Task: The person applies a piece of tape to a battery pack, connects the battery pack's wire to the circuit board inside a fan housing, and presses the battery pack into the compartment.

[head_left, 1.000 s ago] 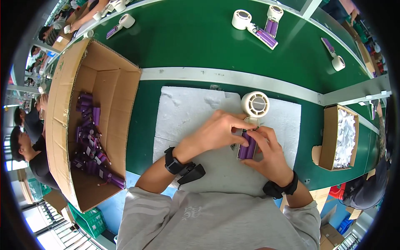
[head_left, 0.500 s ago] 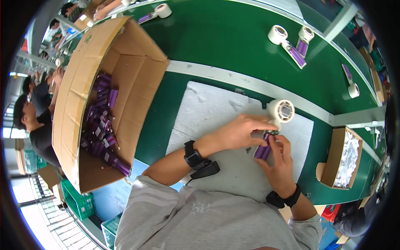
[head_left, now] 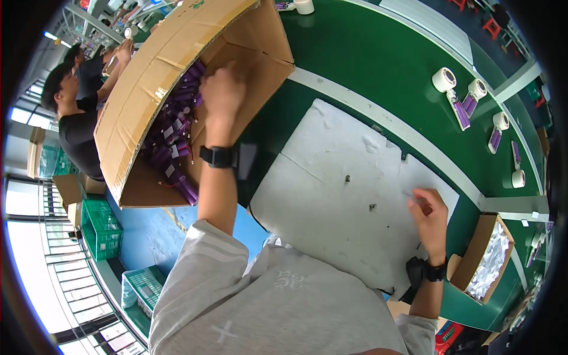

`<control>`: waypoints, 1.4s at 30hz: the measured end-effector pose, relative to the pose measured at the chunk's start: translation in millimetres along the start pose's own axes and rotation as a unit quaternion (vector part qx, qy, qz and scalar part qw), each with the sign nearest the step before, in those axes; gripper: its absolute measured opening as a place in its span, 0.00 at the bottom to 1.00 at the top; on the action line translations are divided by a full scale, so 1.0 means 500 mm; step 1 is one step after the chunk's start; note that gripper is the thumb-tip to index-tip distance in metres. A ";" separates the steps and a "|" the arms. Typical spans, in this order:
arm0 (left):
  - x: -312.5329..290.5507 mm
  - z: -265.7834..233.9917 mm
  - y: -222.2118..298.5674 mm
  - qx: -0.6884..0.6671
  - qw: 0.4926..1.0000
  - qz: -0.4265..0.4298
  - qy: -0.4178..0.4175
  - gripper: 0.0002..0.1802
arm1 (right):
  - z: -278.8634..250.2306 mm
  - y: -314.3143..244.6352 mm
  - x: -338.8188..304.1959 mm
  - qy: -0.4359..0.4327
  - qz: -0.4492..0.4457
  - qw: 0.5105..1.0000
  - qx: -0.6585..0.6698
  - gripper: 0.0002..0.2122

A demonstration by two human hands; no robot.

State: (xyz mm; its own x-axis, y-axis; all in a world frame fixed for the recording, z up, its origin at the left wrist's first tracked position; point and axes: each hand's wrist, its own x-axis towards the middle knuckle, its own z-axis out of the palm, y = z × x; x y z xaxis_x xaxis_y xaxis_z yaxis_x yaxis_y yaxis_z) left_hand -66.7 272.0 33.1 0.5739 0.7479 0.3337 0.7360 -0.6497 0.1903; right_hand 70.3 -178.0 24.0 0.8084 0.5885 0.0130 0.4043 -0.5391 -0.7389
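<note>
My left hand point(head_left: 223, 92) is inside the cardboard box point(head_left: 168, 50) on the left, at the edge of a heap of purple battery packs point(head_left: 171, 133) with thin wires. Its fingers are blurred and partly hidden, so any hold cannot be made out. Over the right part of the white foam sheet point(head_left: 331, 160), my right hand point(head_left: 431, 213) hovers with loosely bent fingers, thumb and forefinger apart and nothing seen between them. At the far right a white round-headed fan unit with a purple battery pack point(head_left: 497, 133) lies on the green table.
Two more such fan units point(head_left: 452, 100) lie farther back, and another point(head_left: 517, 165) lies nearer the right edge. A small carton point(head_left: 478, 260) of white and silvery pieces stands at the right. A pale rail point(head_left: 378, 118) crosses behind the foam. Another person point(head_left: 80, 124) works beyond the box.
The fan unit both hands held over the foam now lies among the others at the far right. My left hand has moved left into the box; my right hand has drifted right, empty. The view has shifted.
</note>
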 end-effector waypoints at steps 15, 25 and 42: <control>0.042 0.015 -0.152 0.200 0.961 -0.066 -0.182 0.28 | 0.012 0.021 0.000 0.019 -0.024 0.995 0.096 0.05; -0.206 -0.077 0.340 -0.743 0.485 0.063 -0.457 0.23 | 0.010 0.008 -0.019 -0.087 -0.085 0.978 0.172 0.09; -0.318 0.049 0.464 -0.660 0.479 0.028 -0.577 0.22 | 0.040 0.001 -0.008 0.113 -0.171 0.979 0.004 0.26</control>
State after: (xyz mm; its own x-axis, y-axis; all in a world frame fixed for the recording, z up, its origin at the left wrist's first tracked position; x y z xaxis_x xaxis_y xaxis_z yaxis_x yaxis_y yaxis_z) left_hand 21.9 5.9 1.5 0.9570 -0.1936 -0.2161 0.2760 0.3777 0.8838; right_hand 58.7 -168.3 10.2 0.7013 0.5844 0.4083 0.6648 -0.3294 -0.6705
